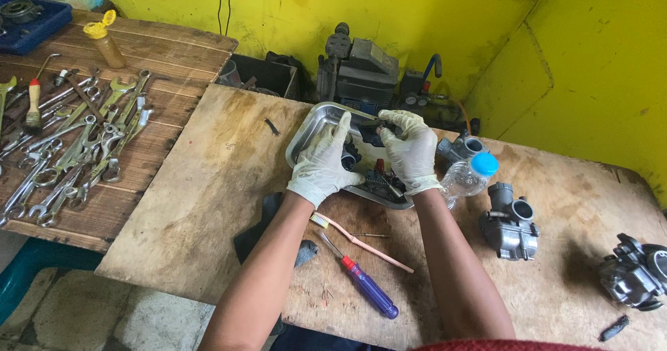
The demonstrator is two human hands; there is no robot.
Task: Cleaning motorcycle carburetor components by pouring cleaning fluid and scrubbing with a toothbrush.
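Bare forearms reach up the desk (208, 205) to both gloved hands, left hand (323, 162) and right hand (411, 149), fingers closed on a dark carburetor part (368, 129) held crosswise between them over the steel tray (306, 132).

Plywood bench (208, 198) w/ metal tray (306, 132), toothbrush (361, 240), screwdriver (365, 285), carburetors (511, 222), plastic bottle (469, 176).

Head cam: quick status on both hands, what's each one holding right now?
Left hand: gloved, fingers closed on a dark metal part over the steel tray.
Right hand: gloved, fingers gripping the same part from the other side.
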